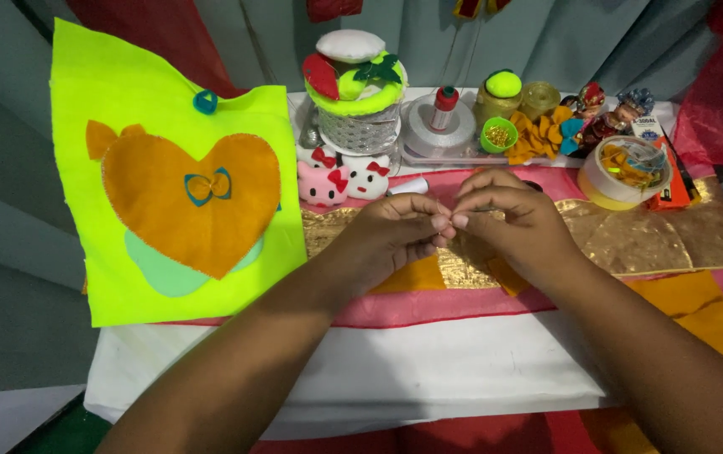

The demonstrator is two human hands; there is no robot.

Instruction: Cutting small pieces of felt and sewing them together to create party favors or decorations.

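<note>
My left hand (391, 235) and my right hand (508, 223) meet at the fingertips over the middle of the table, above a gold cloth (630, 240). The thumbs and forefingers pinch together on something very small; it is too tiny to make out, perhaps a needle or thread. An orange felt piece (416, 276) lies under the hands. A neon yellow felt panel (126, 126) with an orange heart (189, 197) and a small bow stands at the left.
Along the back sit a round felt-topped box (357, 92), two small cat plush toys (343, 181), a thread spool (444, 109), jars, orange felt flowers (536, 134) and a tape roll (626, 172). More orange felt (710, 315) lies at the right. A white cloth (428, 370) covers the near edge.
</note>
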